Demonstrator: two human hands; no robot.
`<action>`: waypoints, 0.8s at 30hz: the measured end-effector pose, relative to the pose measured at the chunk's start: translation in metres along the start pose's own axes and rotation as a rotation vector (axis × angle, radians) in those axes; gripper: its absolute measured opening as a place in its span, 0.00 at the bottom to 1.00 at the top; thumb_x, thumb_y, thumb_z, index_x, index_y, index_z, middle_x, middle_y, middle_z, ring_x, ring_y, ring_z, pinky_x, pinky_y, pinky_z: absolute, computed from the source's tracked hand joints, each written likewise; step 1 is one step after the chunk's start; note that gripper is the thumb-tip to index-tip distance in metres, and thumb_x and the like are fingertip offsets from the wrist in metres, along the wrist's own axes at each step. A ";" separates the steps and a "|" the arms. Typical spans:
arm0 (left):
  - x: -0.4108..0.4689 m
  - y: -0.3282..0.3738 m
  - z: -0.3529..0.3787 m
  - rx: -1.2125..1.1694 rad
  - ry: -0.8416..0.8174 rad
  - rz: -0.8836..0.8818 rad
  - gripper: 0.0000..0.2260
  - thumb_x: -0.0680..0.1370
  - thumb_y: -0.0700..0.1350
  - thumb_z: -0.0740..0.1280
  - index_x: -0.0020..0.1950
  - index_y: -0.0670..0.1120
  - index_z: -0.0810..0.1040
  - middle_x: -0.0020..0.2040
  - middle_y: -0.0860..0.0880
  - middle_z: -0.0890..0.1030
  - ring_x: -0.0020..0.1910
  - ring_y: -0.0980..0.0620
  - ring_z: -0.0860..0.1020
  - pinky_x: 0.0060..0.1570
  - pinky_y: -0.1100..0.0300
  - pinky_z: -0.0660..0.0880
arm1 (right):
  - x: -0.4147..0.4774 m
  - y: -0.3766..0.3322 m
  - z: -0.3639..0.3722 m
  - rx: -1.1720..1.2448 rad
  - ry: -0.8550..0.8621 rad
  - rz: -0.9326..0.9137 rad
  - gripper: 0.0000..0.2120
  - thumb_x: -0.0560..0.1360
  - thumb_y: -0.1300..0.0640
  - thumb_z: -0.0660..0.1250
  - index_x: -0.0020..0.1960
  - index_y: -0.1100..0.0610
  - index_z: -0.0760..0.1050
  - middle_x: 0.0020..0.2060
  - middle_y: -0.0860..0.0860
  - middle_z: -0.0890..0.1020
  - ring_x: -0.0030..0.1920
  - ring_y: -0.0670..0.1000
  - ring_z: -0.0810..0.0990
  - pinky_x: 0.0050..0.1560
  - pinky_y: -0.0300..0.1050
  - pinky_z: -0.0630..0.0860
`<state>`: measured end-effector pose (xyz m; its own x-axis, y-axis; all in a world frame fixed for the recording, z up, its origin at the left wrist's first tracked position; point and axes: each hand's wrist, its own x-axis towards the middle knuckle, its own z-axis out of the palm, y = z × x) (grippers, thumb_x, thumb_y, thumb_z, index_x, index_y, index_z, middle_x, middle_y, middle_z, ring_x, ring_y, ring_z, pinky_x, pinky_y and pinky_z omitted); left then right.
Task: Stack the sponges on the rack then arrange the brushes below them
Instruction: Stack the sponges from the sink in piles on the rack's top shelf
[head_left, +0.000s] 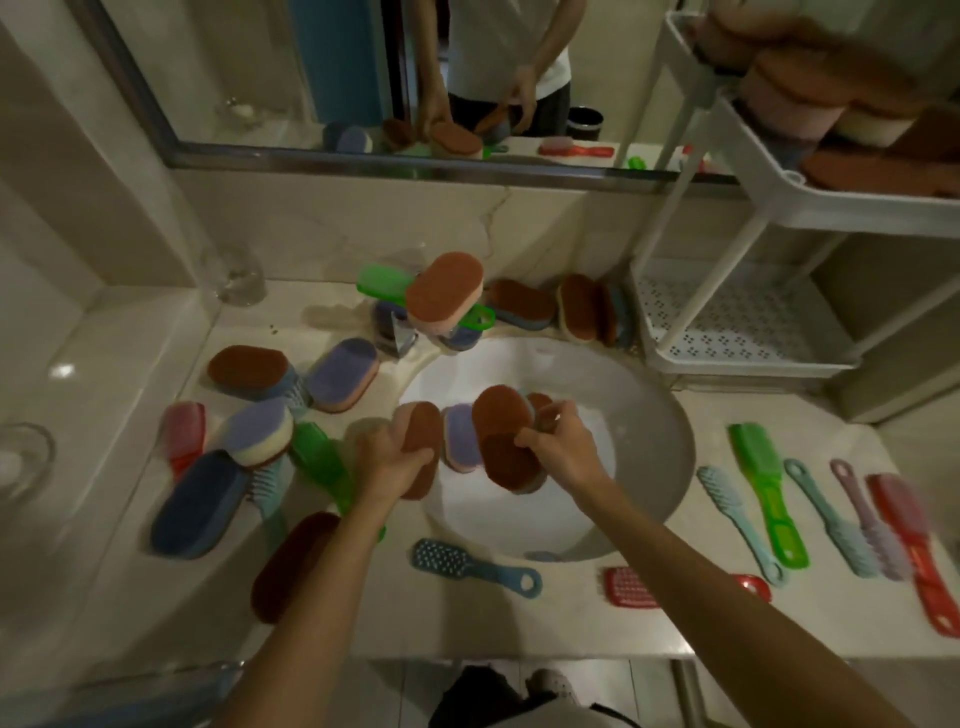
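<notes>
Over the white sink (649, 415), my left hand (387, 460) grips a brown-topped pink sponge (421, 441). My right hand (561, 447) holds a bunch of sponges: a brown-topped one (501, 415), another brown one (511, 465) below it, and a purple-and-pink one (461, 439) between my hands. The white rack (737, 322) stands at the right, its upper shelf (857, 202) bearing several stacked sponges (831, 98). Its lower perforated shelf is bare. Loose sponges lie left of the sink and behind it. Several brushes (831, 519) lie in a row on the counter at the right.
A tap (397, 332) behind the sink carries a green brush and a brown sponge (444, 293). A blue brush (472, 566) and a red brush (631, 587) lie at the counter's front edge. A glass (236, 275) stands at back left. A mirror spans the wall.
</notes>
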<state>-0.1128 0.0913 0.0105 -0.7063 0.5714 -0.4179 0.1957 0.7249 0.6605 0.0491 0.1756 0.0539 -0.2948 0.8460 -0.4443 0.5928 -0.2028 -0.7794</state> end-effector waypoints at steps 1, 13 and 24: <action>-0.005 0.012 -0.003 -0.021 -0.015 -0.001 0.25 0.71 0.44 0.72 0.64 0.38 0.70 0.61 0.39 0.76 0.58 0.40 0.76 0.55 0.51 0.74 | -0.002 -0.002 -0.008 0.003 0.045 -0.034 0.20 0.73 0.57 0.68 0.61 0.58 0.64 0.48 0.52 0.74 0.54 0.56 0.76 0.56 0.54 0.76; -0.064 0.231 -0.001 -0.292 -0.141 0.495 0.25 0.72 0.53 0.70 0.65 0.44 0.70 0.61 0.44 0.78 0.58 0.43 0.77 0.60 0.46 0.75 | -0.024 -0.072 -0.165 0.071 0.642 -0.441 0.11 0.69 0.59 0.69 0.42 0.58 0.66 0.34 0.49 0.72 0.38 0.52 0.72 0.39 0.47 0.68; -0.098 0.420 0.055 -0.603 -0.306 0.535 0.23 0.76 0.52 0.66 0.68 0.45 0.69 0.61 0.47 0.77 0.58 0.47 0.77 0.57 0.55 0.74 | 0.020 -0.119 -0.340 0.293 0.714 -0.532 0.10 0.72 0.57 0.66 0.38 0.54 0.65 0.36 0.49 0.74 0.40 0.51 0.75 0.40 0.45 0.72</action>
<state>0.0760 0.3611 0.2943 -0.3909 0.9191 -0.0485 -0.0063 0.0500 0.9987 0.2271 0.3845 0.2877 0.1151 0.9460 0.3031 0.2711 0.2637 -0.9257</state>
